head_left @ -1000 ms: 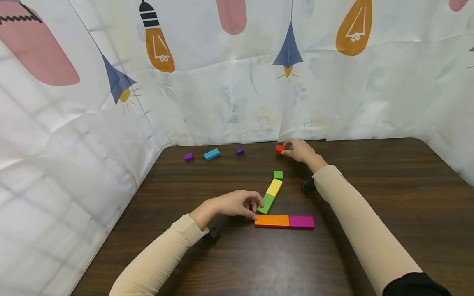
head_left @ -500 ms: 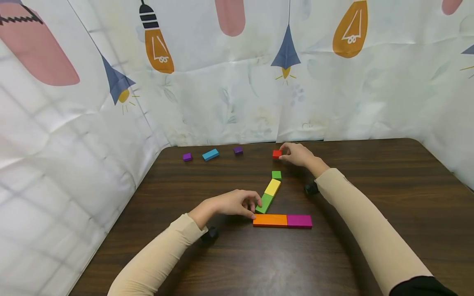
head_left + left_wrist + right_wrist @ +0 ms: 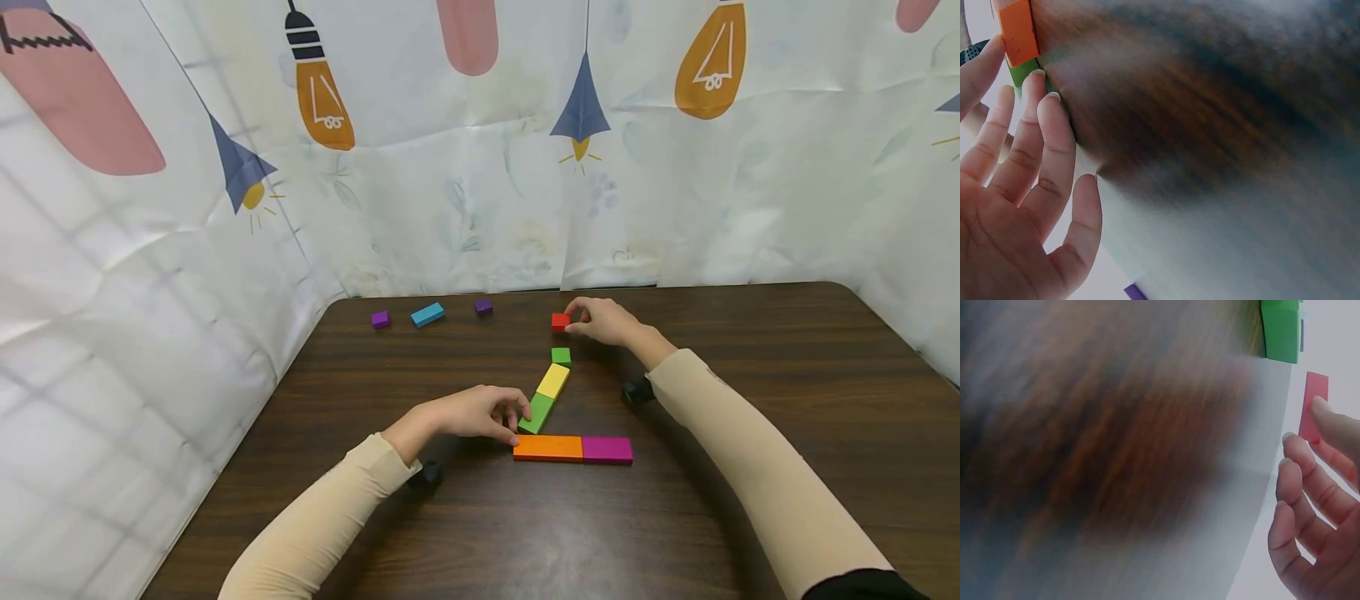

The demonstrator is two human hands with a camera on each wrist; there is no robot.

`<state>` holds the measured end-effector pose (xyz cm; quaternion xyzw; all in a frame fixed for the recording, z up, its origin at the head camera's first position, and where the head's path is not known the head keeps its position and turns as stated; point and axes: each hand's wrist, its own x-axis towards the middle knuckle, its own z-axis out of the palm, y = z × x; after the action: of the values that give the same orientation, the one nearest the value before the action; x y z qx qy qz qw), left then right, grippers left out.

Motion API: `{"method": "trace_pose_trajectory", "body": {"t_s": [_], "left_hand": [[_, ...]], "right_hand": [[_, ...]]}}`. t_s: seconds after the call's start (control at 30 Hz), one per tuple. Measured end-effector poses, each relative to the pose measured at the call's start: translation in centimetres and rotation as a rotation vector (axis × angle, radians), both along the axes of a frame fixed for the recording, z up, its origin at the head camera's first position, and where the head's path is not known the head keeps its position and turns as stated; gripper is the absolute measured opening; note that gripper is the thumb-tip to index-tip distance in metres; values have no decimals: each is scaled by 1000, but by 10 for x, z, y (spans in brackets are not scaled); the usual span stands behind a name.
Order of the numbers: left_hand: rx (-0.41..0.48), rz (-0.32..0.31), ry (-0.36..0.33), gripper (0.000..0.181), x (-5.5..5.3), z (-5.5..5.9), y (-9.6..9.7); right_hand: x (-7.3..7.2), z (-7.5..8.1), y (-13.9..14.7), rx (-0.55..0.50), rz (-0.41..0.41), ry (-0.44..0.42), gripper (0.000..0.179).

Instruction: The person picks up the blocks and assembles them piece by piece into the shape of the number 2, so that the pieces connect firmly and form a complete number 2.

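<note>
At the far left of the brown table [image 3: 787, 375], a small purple block [image 3: 381, 319] sits near the back edge. Next to it lies a blue block [image 3: 427, 314], its long axis slanting so that the right end is farther back. Nearer the person, the left hand [image 3: 468, 414] has its fingers loosely bent, thumb at the left end of an orange block [image 3: 548, 448] and a fingertip on a long green block [image 3: 536, 413]. Behind this hand, toward the back edge, is a darker purple block [image 3: 483, 307].

The green block points away from the person and to the right; a yellow block [image 3: 553, 382] continues that slant, end to end with it. The orange block lies crosswise, long axis left to right. A small green block [image 3: 561, 357] is at the yellow one's far end.

Beyond it, apart, is a red block [image 3: 560, 322], pinched between thumb and finger of the right hand [image 3: 609, 323]. In the right wrist view its long axis runs nearly upright, top leaning slightly right; whether it touches the table, I cannot tell. A magenta block [image 3: 608, 450] abuts the orange block's right end, in line with it.
</note>
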<state>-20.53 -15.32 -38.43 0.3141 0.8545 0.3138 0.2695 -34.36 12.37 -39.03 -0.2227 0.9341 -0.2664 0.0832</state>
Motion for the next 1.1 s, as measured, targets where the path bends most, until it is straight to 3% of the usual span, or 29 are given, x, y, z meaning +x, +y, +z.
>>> {"method": "trace_pose_trajectory", "body": {"t_s": [1.1], "left_hand": [[-3, -5, 1, 29, -1, -2, 0]], "right_hand": [[10, -7, 5, -28, 116, -8, 37]]}}
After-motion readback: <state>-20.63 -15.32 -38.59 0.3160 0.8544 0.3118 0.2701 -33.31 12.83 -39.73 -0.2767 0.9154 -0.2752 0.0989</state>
